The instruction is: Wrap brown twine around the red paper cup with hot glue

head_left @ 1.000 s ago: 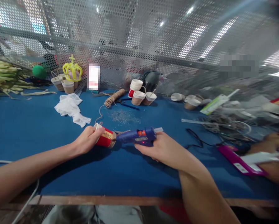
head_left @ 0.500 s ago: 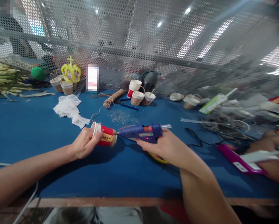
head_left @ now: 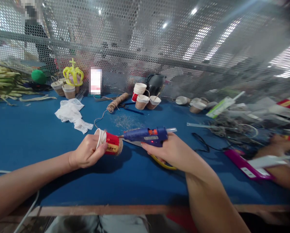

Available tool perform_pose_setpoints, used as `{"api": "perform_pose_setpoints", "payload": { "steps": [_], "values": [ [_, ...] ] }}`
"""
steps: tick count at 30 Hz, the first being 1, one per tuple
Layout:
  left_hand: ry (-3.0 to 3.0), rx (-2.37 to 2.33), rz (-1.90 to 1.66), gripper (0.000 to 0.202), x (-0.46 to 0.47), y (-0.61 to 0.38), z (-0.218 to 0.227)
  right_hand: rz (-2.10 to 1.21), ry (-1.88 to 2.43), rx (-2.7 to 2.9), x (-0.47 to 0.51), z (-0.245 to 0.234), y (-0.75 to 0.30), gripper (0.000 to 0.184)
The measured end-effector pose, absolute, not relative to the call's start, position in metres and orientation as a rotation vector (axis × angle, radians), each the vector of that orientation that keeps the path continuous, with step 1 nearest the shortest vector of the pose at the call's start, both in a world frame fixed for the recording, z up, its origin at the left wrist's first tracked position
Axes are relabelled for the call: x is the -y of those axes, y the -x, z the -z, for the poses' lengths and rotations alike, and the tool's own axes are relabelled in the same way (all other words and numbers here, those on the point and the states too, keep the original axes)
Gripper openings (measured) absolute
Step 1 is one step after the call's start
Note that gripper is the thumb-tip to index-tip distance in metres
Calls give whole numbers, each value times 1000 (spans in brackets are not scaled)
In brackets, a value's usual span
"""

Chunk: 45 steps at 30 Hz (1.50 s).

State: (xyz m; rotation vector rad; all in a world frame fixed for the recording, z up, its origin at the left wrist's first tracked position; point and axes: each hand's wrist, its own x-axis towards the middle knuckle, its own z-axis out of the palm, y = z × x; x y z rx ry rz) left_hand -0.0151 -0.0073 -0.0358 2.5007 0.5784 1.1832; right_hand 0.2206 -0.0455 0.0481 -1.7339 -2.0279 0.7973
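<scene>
My left hand [head_left: 90,150] is closed around a red and yellow paper cup [head_left: 112,144] tipped on its side, with its white rim facing left. Twine is wound about the cup's base end, on the right. My right hand [head_left: 165,149] grips a blue hot glue gun [head_left: 145,136] with a small red light and a clear glue stick in its back. The gun's nozzle points left and meets the cup near its twine-wrapped end; whether it touches is hard to tell. Beneath the right hand lie scissors with a yellow handle [head_left: 163,163], partly hidden.
Behind my hands lie a twine roll [head_left: 117,102], a white cloth [head_left: 72,113] and several twine-wrapped cups [head_left: 142,102]. A yellow crown [head_left: 73,76] stands at the back left. To the right, another person's arm [head_left: 283,161] is beside a purple and white object [head_left: 249,165].
The cup has turned slightly in my left hand and sits a little further right. The glue gun has shifted slightly left and up, its nozzle now nearer the cup's upper edge.
</scene>
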Motion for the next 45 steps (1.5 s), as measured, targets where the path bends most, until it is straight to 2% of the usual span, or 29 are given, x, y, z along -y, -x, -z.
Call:
{"api": "perform_pose_setpoints", "payload": {
  "steps": [6, 11, 19, 22, 28, 33, 37, 42, 45],
  "values": [
    [-2588, -480, -1195, 33, 9, 15, 27, -768, 1753, 2055, 45, -47, -221, 26],
    [-2499, -650, -1140, 35, 10, 15, 23, -781, 1707, 2040, 47, -49, -220, 24],
    [-2126, -1009, -1015, 39, 10, 14, 25, -877, 1685, 2007, 52, -52, -215, 30],
    [-1950, -1109, -976, 42, 9, 14, 26, -960, 1725, 1977, 53, -56, -213, 25],
    [-1548, -1130, -1005, 43, 7, 12, 27, -1166, 1540, 1927, 48, -57, -215, 24],
    [-1331, -1070, -1045, 41, 6, 10, 21, -1236, 1370, 1604, 32, -48, -228, 27],
    [-1279, -1032, -1054, 42, 7, 11, 17, -1121, 1564, 1427, 8, -41, -238, 33],
    [-1293, -997, -1064, 43, 10, 11, 18, -996, 1813, 1365, -28, -25, -251, 24],
    [-1337, -1002, -1052, 45, 11, 13, 21, -928, 1975, 1374, -44, -13, -256, 26]
  ]
}}
